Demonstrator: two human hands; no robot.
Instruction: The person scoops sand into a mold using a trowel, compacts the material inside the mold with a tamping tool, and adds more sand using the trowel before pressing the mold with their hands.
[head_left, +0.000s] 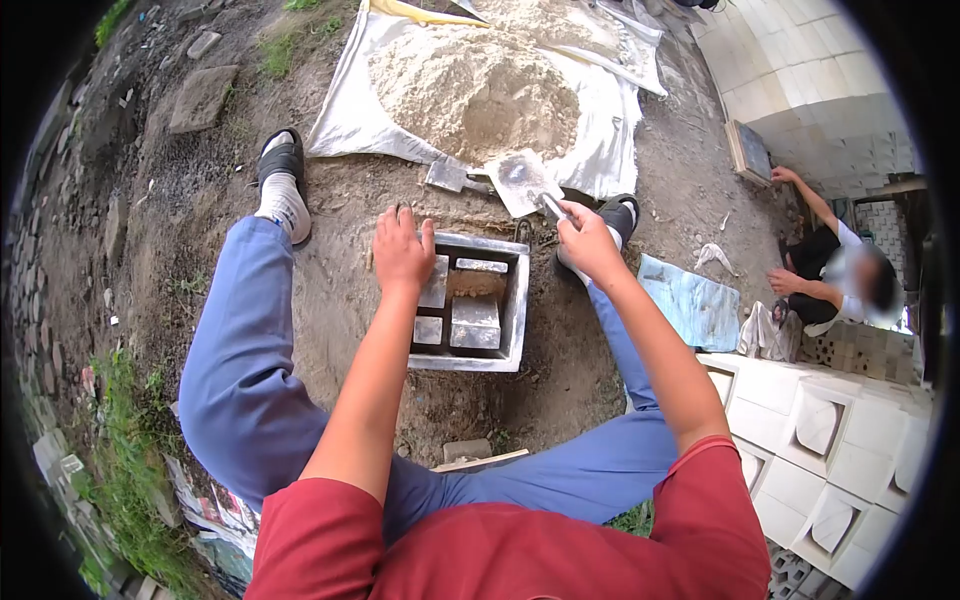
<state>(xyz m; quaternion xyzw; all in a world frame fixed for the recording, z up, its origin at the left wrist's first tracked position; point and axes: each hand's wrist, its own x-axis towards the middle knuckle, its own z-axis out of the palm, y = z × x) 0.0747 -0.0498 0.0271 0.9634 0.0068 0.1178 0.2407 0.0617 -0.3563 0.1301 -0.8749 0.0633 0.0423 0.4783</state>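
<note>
A rectangular metal mould [512, 310] sits on the ground between my legs, with several metal blocks inside and some sandy material in one gap. My left hand [403, 250] lies at the mould's upper left corner, fingers stretched out, holding nothing. Closed round a handle, my right hand [590, 240] holds a hand shovel [525, 182] beyond the mould's far right corner. Its broad, pale, dusty blade is at the near edge of a sandy heap [470, 85]. Another flat metal blade [445, 176] lies just left of the shovel.
White sacking [345, 120] lies under the heap. To the right, another person [845, 260] crouches, one hand at a framed panel [748, 152]. White patterned blocks [770, 400] stand at lower right near a blue sheet [690, 300]. A flat stone [203, 98] lies at upper left.
</note>
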